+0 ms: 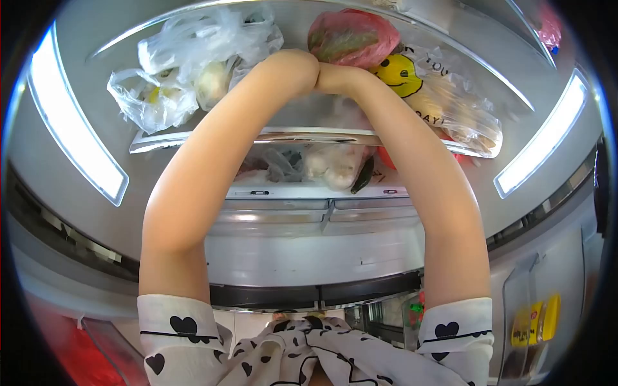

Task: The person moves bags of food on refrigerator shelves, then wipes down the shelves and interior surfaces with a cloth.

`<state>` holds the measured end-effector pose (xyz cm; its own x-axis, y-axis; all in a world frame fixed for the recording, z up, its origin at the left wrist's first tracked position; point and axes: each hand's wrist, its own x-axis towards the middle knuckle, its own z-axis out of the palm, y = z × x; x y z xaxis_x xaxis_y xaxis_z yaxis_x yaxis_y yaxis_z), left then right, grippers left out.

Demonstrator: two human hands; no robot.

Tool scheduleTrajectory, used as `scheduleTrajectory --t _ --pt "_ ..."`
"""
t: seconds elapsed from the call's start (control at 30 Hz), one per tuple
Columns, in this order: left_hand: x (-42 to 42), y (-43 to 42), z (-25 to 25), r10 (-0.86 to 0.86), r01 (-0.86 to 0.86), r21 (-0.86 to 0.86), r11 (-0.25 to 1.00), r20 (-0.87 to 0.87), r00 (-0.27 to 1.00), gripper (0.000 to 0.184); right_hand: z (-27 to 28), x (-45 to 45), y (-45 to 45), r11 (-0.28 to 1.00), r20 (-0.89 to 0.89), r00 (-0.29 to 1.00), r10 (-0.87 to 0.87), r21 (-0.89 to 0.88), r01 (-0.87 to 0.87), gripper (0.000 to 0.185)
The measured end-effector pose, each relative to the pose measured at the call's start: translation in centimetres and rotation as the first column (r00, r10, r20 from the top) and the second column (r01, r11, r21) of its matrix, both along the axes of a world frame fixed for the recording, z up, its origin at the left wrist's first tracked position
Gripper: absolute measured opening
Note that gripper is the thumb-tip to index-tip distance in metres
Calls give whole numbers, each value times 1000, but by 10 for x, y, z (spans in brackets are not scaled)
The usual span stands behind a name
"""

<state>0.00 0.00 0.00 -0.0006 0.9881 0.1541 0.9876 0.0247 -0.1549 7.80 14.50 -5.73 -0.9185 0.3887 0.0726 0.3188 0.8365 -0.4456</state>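
Note:
Both my arms reach forward onto a refrigerator shelf [302, 116] and meet near its middle. My left hand [300, 64] bends inward at the wrist, with its fingers hidden from view. Against it lies my right hand [331, 78], whose fingers I cannot see either. Just beyond them is a pink plastic bag [353, 40] with something green inside; whether a hand touches it I cannot tell. A clear bag with a yellow smiley face [397, 74] sits beside my right wrist. White translucent bags [193, 48] lie to the left of my left hand.
Below the shelf, a bag of round white produce [331, 168] and a dark green vegetable [364, 177] rest above two drawers [277, 212]. Lit strips [80, 116] line both side walls. A yellow package [534, 321] stands in the right door shelf.

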Motion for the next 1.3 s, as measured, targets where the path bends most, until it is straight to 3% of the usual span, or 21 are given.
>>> scheduleTrajectory --t 0.1,0.17,0.27,0.33,0.4,0.5,0.57,0.67,0.77,0.87,0.93,1.03,1.17,1.2,1.3 --pt "-9 16 1 -6 5 -25 1000 -45 999 20 7 -1 1 998 66 998 14 57 -17 37" --pt "-11 27 -2 22 -29 -69 997 -92 996 21 27 9 -33 997 68 995 -73 29 71 35" --pt "-15 39 -7 41 -41 -2 999 -23 999 21 9 1 14 992 76 993 -89 92 81 48" --pt "-10 35 4 126 -123 -66 990 46 991 20 16 1 12 988 121 988 -92 138 75 51" --pt "-10 31 7 133 -126 -92 988 76 988 21 22 2 1 989 130 980 -147 23 146 52" --pt "-17 27 8 60 -52 -76 996 107 992 24 37 11 -33 905 135 955 -265 -306 295 55" --pt "-12 17 11 62 -49 -79 996 181 982 27 48 26 -55 887 105 954 -282 -351 301 56" --pt "-4 2 16 -76 95 -41 995 335 939 29 59 58 -85 929 43 956 -289 -229 291 51" --pt "4 2 19 -124 170 -80 982 406 906 27 58 85 -77 912 2 971 -240 -343 226 48" --pt "18 -3 16 -174 222 -85 971 380 908 25 60 103 -102 834 49 951 -305 -468 291 48" --pt "24 -14 12 -244 251 16 968 292 924 24 58 110 -114 801 65 923 -379 -478 362 47" --pt "31 -45 7 -295 271 137 953 211 932 21 52 110 -126 815 77 942 -326 -483 321 42" --pt "27 -92 2 -219 178 255 950 141 965 19 32 92 -137 953 -214 977 8 -296 -72 43" --pt "19 -97 0 -199 151 256 955 172 965 19 34 86 -142 943 -207 977 55 -311 -119 42" --pt "3 -112 -4 -112 48 238 970 262 959 19 33 66 -152 961 -186 981 59 -257 -107 41"
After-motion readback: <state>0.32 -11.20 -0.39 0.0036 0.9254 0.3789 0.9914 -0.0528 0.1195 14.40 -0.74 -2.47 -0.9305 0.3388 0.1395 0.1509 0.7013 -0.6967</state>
